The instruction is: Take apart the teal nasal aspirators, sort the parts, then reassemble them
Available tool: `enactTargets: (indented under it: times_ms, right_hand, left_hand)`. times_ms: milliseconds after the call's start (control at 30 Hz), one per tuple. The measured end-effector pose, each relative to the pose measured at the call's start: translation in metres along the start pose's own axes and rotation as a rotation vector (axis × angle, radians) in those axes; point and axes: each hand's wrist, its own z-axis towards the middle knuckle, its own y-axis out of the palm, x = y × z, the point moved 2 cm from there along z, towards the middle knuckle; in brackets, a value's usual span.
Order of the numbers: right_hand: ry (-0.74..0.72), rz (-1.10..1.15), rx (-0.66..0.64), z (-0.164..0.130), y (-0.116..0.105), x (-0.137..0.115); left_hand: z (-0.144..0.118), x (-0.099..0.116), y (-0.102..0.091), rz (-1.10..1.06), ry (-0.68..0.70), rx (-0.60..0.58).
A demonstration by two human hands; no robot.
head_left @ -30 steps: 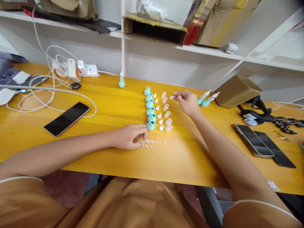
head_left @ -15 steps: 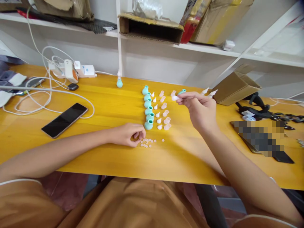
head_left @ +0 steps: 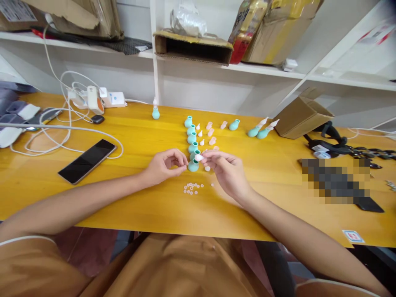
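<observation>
My right hand (head_left: 227, 171) pinches a small white nozzle piece (head_left: 198, 158) by its narrow end, its rounded end pointing left. Facing it, my left hand (head_left: 165, 166) has thumb and forefinger pressed together; anything between them is too small to make out. Several teal rubber bulbs (head_left: 192, 137) with open tops stand in a column just beyond the hands. Beside them run columns of white nozzle pieces (head_left: 202, 142) and clear pinkish tips (head_left: 212, 140), partly hidden by my right hand. Small translucent rings (head_left: 191, 188) lie scattered nearer me.
Another teal bulb (head_left: 234, 125) lies farther right, near two assembled bulb syringes (head_left: 265, 131). One more assembled syringe (head_left: 155, 111) stands at the back. A phone (head_left: 87, 161) and white cables (head_left: 40, 152) occupy the left; a cardboard box (head_left: 300, 117) stands right, below shelves.
My right hand has come left and nearer with the white nozzle piece, uncovering the bulbs at right. My left hand has lifted away from the rings toward the bulb column.
</observation>
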Motion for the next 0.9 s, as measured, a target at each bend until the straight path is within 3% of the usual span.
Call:
enactTargets:
  times_ms: [200,567,900]
  right_hand:
    - [0.024,0.077,-0.071,-0.021,0.001,0.024]
    - [0.067,0.088,-0.157,-0.022,-0.003,0.032]
    - [0.074,0.098,-0.221,-0.023,-0.003,0.030]
  left_hand:
    - [-0.010,0.002,0.004,0.031,0.050,0.063]
    - [-0.010,-0.001,0.007,0.133,0.120,0.018]
    - [-0.013,0.002,0.009,0.135,0.001,0.009]
